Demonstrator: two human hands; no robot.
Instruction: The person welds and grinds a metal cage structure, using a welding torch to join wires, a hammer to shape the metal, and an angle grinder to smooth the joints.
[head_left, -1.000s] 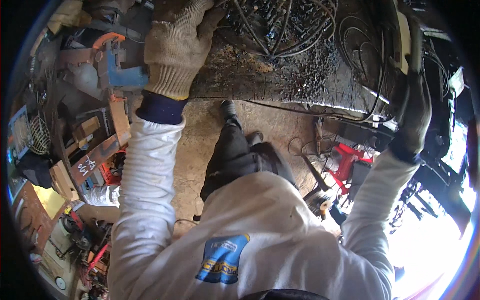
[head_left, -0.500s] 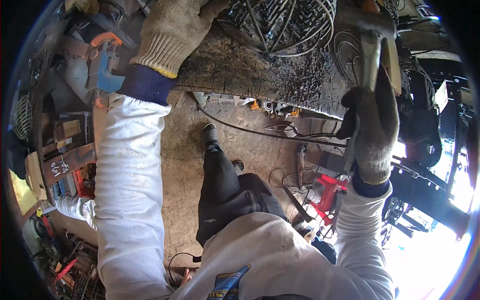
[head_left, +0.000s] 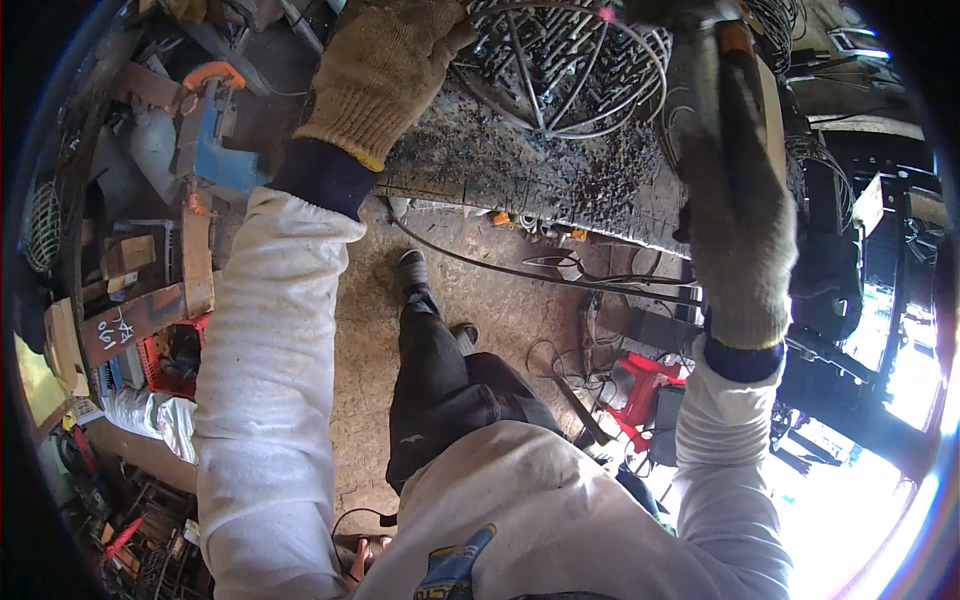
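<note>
Dark workbench (head_left: pixel 500 170), grit-strewn. Wire frame (head_left: pixel 541 129) on it. Gloved left hand (head_left: pixel 390 75) over bench's left part; gloved right hand (head_left: pixel 742 230), at bench's right, grips blurred hammer (head_left: pixel 690 12).

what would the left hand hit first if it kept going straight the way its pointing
Most likely the round grey frame of thin metal rods, just right of the left hand in its tan knitted glove; depth is unclear, so they may already touch.

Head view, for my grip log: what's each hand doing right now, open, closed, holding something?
Left hand: cannot tell whether it is open, closed or holding anything.
Right hand: closed around a blurred hammer.
</note>
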